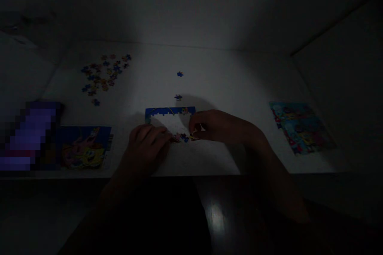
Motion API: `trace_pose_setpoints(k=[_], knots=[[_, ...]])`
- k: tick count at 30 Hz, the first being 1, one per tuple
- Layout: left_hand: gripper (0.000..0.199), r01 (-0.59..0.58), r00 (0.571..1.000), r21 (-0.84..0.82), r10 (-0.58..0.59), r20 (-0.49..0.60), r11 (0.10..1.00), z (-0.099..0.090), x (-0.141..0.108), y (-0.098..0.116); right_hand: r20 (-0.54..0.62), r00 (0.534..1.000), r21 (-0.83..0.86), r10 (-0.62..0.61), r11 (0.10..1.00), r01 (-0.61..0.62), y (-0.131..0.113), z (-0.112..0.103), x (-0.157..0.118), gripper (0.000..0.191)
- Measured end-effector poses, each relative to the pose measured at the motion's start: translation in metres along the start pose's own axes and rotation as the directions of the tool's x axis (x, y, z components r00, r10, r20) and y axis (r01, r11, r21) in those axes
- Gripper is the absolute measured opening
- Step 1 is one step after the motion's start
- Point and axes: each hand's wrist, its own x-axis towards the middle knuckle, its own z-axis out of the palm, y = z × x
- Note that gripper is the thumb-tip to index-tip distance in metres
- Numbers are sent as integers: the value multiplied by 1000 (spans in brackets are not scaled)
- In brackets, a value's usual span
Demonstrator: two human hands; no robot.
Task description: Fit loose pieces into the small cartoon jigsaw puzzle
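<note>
jigsaw border between hands | left hand, right hand | grip unclear, too dim

White table top under dim light. Partly built jigsaw border flat near front edge, blue along far side, middle bare. Loose jigsaw pieces in rough spread toward far left. Two stray pieces farther right, apart from spread, one behind other. Cartoon-printed card flat at left, blurred purple object just beside it. Colourful printed picture sheet well apart at right, lying at angle.
</note>
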Motion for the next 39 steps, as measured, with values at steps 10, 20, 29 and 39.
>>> trace_pose_setpoints(k=[10,20,29,39], knots=[[18,68,996,-51,-70,-55,996,7,3,8,-33,998,-118,-53,992,49,-9,11,6,12],[16,91,994,-77,-96,-60,993,9,3,6,-54,998,-125,-44,991,37,-11,17,8,13],[19,118,992,-96,-122,-42,988,9,3,7,-66,997,-175,-47,984,35,-11,18,8,12],[20,55,993,-80,-63,-98,995,14,4,6,-395,918,-69,-32,998,5,8,9,20,6]])
